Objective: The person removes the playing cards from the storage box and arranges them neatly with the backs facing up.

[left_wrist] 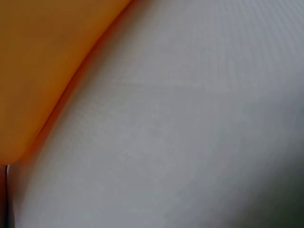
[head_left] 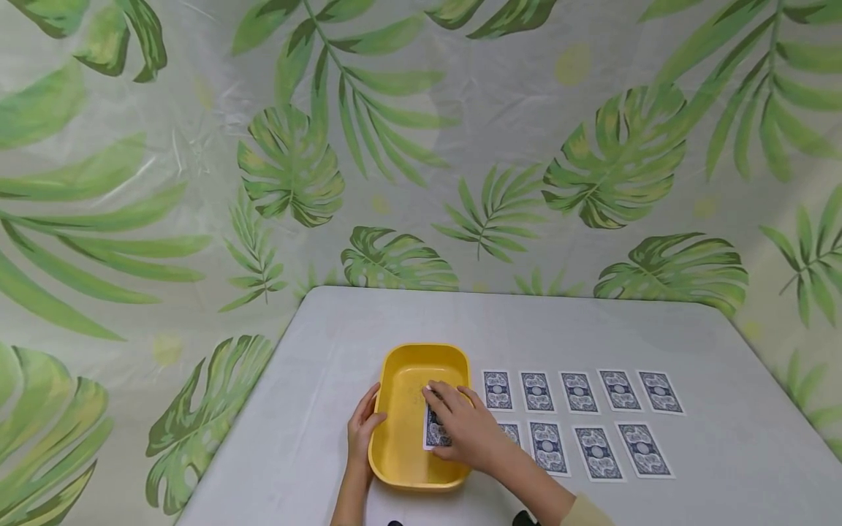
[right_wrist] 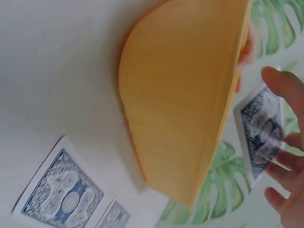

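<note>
A yellow plastic tray (head_left: 421,478) with rounded corners stands on the table. My left hand (head_left: 362,432) grips its left wall, thumb over the rim and fingers along the outside. Over the tray's right half, my right hand (head_left: 472,435) holds a blue-backed playing card (head_left: 434,429) by its edges, fingertips at the far end and thumb at the near end. In the right wrist view the card (right_wrist: 261,128) is above the tray's rim, tilted, beside the fingers. The left wrist view catches only the tray's side (left_wrist: 42,61) and the tablecloth.
Right of the tray, several face-down cards (head_left: 579,393) lie in two rows on the white-covered table (head_left: 526,329). The near row's leftmost card (head_left: 510,432) is partly hidden by my right hand. A leaf-patterned sheet (head_left: 500,109) hangs behind the table.
</note>
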`<control>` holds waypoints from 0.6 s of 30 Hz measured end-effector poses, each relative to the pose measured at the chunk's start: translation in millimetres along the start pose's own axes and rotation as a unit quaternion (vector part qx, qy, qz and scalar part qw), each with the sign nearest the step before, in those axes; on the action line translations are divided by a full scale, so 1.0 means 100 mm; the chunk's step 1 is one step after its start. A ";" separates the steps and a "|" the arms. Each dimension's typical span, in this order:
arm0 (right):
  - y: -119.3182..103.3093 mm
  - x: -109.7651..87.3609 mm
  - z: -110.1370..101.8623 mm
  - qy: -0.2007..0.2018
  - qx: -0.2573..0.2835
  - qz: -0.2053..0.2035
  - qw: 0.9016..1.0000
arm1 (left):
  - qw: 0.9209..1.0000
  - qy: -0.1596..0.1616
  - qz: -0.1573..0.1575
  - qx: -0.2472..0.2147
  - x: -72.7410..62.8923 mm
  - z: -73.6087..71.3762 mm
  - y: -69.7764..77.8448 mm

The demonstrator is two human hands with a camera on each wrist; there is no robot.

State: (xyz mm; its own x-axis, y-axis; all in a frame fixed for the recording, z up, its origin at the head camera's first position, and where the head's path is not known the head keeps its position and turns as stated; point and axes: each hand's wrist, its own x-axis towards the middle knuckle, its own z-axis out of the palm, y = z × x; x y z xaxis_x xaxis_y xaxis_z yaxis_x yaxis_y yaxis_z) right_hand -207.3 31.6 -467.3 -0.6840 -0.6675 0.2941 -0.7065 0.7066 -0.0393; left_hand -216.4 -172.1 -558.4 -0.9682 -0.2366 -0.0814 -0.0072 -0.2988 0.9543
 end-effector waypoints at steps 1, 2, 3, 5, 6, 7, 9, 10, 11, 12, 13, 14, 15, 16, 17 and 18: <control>0.02 -0.01 -0.01 0.013 0.002 0.006 1.000 | 1.000 0.000 -0.001 -0.001 0.00 0.00 0.00; 0.05 -0.03 -0.01 0.025 0.005 0.011 1.000 | 1.000 0.000 -0.002 -0.003 0.00 0.00 0.00; 0.08 -0.05 -0.02 0.037 0.010 0.016 0.999 | 1.000 0.001 -0.005 -0.005 0.00 0.00 0.00; 0.14 -0.09 -0.03 0.054 0.011 0.030 0.998 | 1.000 0.001 -0.006 -0.005 0.00 -0.01 0.00; 0.17 -0.11 -0.04 0.060 0.012 0.038 0.997 | 1.000 0.001 -0.006 -0.005 0.01 -0.01 0.00; 0.20 -0.14 -0.06 0.064 0.011 0.046 0.997 | 1.000 0.002 -0.006 -0.005 0.01 -0.01 -0.01; 0.28 -0.19 -0.08 0.076 0.008 0.054 0.996 | 1.000 0.001 -0.006 -0.007 0.01 -0.01 -0.01; 0.32 -0.22 -0.09 0.079 0.001 0.059 0.995 | 1.000 0.000 -0.005 -0.008 0.01 -0.01 -0.01; 0.37 -0.25 -0.09 0.083 -0.003 0.062 0.995 | 1.000 0.000 -0.006 -0.010 0.01 -0.01 0.00; 0.41 -0.28 -0.10 0.085 -0.008 0.065 0.994 | 1.000 0.000 -0.005 -0.013 0.01 -0.02 0.00; 0.45 -0.32 -0.10 0.086 -0.014 0.069 0.994 | 1.000 -0.001 -0.004 -0.014 0.01 -0.02 0.00; 0.50 -0.36 -0.09 0.088 -0.021 0.072 0.993 | 1.000 -0.001 -0.003 -0.016 0.01 -0.01 0.00; 0.54 -0.40 -0.09 0.085 -0.027 0.078 0.993 | 1.000 -0.002 -0.002 -0.017 0.01 -0.01 0.00; 0.57 -0.44 -0.08 0.079 -0.034 0.087 0.992 | 1.000 -0.003 -0.001 -0.017 0.01 -0.01 0.00; 0.61 -0.48 -0.07 0.075 -0.040 0.095 0.992 | 1.000 -0.004 0.000 -0.017 0.01 -0.01 0.00; 0.65 -0.53 -0.06 0.070 -0.047 0.103 0.991 | 1.000 -0.006 0.001 -0.019 0.01 -0.01 0.00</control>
State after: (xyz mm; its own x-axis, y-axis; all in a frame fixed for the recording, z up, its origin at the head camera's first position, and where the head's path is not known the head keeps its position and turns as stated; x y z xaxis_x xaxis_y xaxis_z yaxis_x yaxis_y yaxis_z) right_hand -215.3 114.3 -479.7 -0.7752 -0.4730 0.4187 -0.5301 0.8476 -0.0240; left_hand -217.5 -173.3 -558.5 -0.9711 -0.2263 -0.0761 0.0037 -0.3328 0.9430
